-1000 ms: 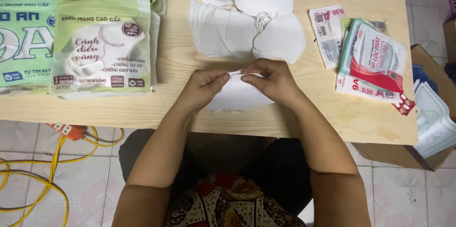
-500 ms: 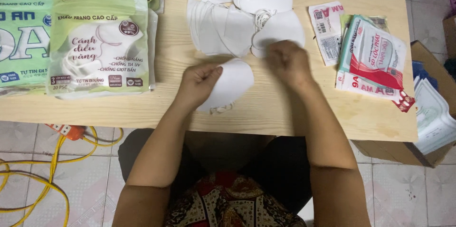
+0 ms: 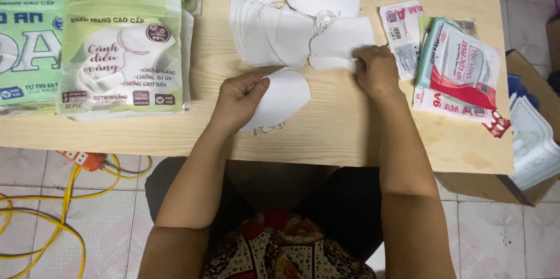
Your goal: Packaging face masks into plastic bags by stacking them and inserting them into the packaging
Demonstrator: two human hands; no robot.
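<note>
Seen from the head camera, a person sat at a wooden table (image 3: 175, 121). The left hand (image 3: 236, 101) had its fingers closed on a folded white mask (image 3: 283, 98) near the table's front edge, at about 6 o'clock from a pile of white masks (image 3: 291, 28). The right hand (image 3: 378, 69) was pinched on the edge of the nearest white mask in that pile (image 3: 341, 42). Green mask packets (image 3: 122, 51) lay at 9 o'clock, red-and-white packets (image 3: 461, 69) at 3 o'clock.
</note>
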